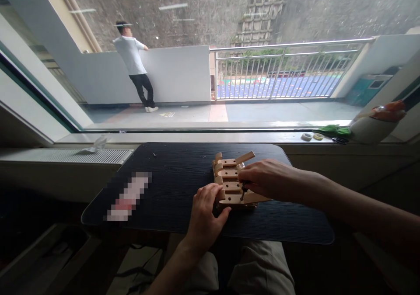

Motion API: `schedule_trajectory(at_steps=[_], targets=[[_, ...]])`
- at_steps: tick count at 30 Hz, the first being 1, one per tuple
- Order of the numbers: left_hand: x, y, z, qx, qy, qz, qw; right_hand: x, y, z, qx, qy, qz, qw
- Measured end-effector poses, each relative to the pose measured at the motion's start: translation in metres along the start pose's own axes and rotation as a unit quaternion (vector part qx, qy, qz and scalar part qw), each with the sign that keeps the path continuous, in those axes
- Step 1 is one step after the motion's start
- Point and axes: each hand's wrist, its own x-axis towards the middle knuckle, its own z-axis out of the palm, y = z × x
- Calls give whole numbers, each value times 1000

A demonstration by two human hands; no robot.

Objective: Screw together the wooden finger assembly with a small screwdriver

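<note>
Head view: right hand [264, 178] grips slim tool [243, 191], tip down; left hand [205, 212] clasps wooden block [233, 185], slats [231, 173] crosswise.

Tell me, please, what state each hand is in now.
Left hand: partly open, touching the wooden assembly at its near-left corner.
Right hand: closed around a small dark tool.

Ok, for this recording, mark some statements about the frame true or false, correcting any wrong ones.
1. The right hand holds a small dark tool. True.
2. The person outside is sitting. False: that person stands beside a white wall.
3. The left hand touches the wooden assembly. True.
4. The tabletop is white. False: the tabletop is dark.
5. The green item is on the floor. False: the green item lies on the windowsill.
</note>
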Motion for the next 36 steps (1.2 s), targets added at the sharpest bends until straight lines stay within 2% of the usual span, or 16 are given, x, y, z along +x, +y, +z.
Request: schedule_trajectory(at_steps=[6,15,20,28,36], targets=[[-5,-12,16,-35,-2,-56,998,2,1,2,-2,8,-17,1000],[-1,-25,29,-106,-19,-81,991,4,-1,0,-18,10,9,1000],[-2,-29,32,-135,-23,-82,987,7,-3,-2,-21,3,24,999],[-9,-37,40,-180,2,-79,980,9,-3,0,-51,-1,56,997],[-9,-35,40,-197,3,-82,977,9,-3,-8,-35,-22,36,999]])
